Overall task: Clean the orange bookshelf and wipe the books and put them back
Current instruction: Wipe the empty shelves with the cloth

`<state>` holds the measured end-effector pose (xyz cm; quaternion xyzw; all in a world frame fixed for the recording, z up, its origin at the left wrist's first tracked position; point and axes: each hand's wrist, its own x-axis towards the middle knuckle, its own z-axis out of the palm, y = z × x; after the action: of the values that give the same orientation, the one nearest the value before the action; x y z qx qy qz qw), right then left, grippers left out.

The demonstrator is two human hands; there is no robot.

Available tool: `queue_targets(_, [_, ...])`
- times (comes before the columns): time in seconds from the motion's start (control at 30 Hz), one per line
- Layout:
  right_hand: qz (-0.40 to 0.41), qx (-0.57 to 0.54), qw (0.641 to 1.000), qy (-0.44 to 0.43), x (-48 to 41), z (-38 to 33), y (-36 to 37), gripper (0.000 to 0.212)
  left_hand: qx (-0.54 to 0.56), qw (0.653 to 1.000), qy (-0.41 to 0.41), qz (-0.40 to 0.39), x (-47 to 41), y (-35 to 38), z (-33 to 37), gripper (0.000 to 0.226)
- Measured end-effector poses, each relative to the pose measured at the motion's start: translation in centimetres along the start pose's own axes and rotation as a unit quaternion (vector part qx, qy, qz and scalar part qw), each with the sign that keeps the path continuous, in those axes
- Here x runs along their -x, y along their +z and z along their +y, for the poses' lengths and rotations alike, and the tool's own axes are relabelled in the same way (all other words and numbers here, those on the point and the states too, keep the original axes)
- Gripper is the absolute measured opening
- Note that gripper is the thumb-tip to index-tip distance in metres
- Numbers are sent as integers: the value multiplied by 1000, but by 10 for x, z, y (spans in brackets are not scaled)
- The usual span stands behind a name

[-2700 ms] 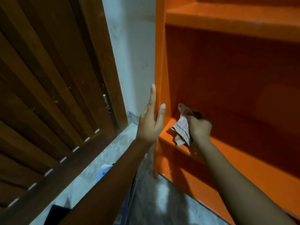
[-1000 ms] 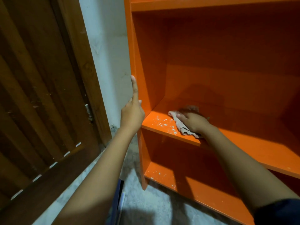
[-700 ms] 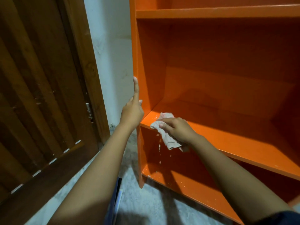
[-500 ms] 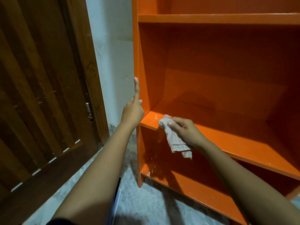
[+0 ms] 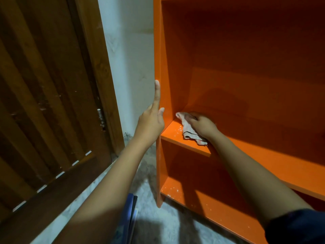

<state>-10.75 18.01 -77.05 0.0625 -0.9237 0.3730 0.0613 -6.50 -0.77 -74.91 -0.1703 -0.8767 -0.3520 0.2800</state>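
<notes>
The orange bookshelf (image 5: 249,71) fills the right side, its compartments bare of books. My right hand (image 5: 202,125) presses a crumpled white cloth (image 5: 188,132) onto the left end of the middle shelf board, fingers over the cloth. White specks of dust lie on that board beside the cloth and on the bottom board. My left hand (image 5: 153,118) rests flat against the front edge of the shelf's left side panel, index finger pointing up. A blue book (image 5: 131,215) lies on the floor beneath my left forearm, mostly hidden.
A dark wooden door (image 5: 49,95) stands to the left, with a strip of white wall (image 5: 131,67) between it and the bookshelf. The floor (image 5: 158,226) below is grey and speckled.
My right hand swept the cloth off the shelf's front edge, knocking dust down, then moved back onto the left end of the middle board. My left hand stayed on the side panel.
</notes>
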Motion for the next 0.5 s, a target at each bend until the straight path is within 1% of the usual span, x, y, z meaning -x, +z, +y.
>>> queue_targets(0.1, [-23, -6, 999, -36, -10, -5, 11, 36, 8, 1000, 13, -1, 0, 3, -3, 72])
queue_targets(0.17, [-32, -13, 997, -63, -10, -7, 15, 27, 22, 1000, 14, -13, 0, 2, -4, 73])
queue_targets(0.27, [-26, -4, 994, -102, -3, -11, 17, 18, 35, 999, 4, -32, -1, -1, -3, 71])
queue_targets(0.37, [-14, 36, 991, -132, 8, -14, 20, 18, 40, 998, -5, -45, -1, -3, 0, 72])
queue_targets(0.5, [-62, 32, 980, -185, 39, -26, 24, 22, 24, 997, -46, -53, 3, -4, 9, 73])
